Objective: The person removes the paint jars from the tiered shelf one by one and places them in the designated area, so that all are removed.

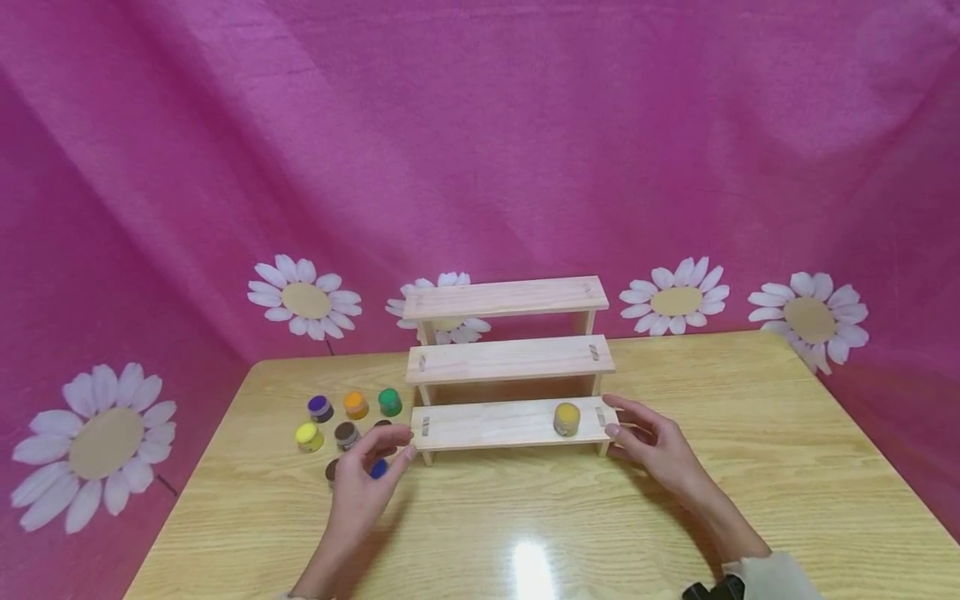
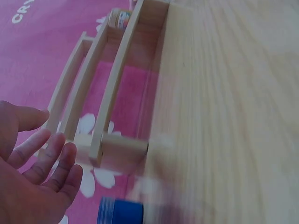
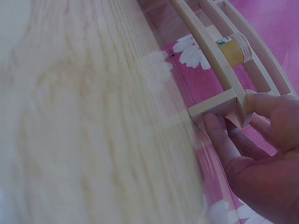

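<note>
A three-tier wooden shelf [image 1: 491, 423] stands on the table. On its lowest step, toward the right end, sits a small ochre paint jar [image 1: 567, 419], also visible in the right wrist view. My right hand [image 1: 660, 450] grips the right end of that step, with the thumb [image 3: 264, 103] on the board and fingers against the side panel below. My left hand [image 1: 367, 487] hovers by the step's left end, fingers loosely bent and holding nothing. Beneath it a blue paint jar [image 1: 378, 468] is partly covered; the left wrist view shows its blue lid [image 2: 127, 212].
Left of the shelf stand several paint jars: purple [image 1: 320, 408], orange [image 1: 356, 405], green [image 1: 390, 402], yellow [image 1: 308, 437] and dark brown [image 1: 347, 435]. A pink cloth [image 1: 480, 150] with white flowers hangs behind the wooden table [image 1: 600, 525].
</note>
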Action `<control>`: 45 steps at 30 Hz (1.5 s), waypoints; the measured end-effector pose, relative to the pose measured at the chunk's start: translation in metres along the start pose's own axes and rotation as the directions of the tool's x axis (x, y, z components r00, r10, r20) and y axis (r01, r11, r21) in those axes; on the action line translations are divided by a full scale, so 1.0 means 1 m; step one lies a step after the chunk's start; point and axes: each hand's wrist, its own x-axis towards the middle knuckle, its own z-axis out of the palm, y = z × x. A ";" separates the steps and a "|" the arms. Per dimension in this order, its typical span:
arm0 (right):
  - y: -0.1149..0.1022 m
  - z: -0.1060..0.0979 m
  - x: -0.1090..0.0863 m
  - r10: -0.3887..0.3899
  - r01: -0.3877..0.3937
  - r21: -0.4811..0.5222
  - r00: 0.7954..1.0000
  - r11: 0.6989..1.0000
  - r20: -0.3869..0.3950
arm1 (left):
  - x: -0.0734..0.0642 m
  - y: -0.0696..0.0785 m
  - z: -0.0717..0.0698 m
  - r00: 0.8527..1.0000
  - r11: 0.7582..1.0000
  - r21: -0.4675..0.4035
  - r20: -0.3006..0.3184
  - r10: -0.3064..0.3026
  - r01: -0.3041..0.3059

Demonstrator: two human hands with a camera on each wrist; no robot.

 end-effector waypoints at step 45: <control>0.001 0.000 0.000 -0.013 0.013 -0.005 1.000 1.000 0.014 | 0.025 0.034 0.135 0.958 0.986 -0.124 0.249 0.141 -0.113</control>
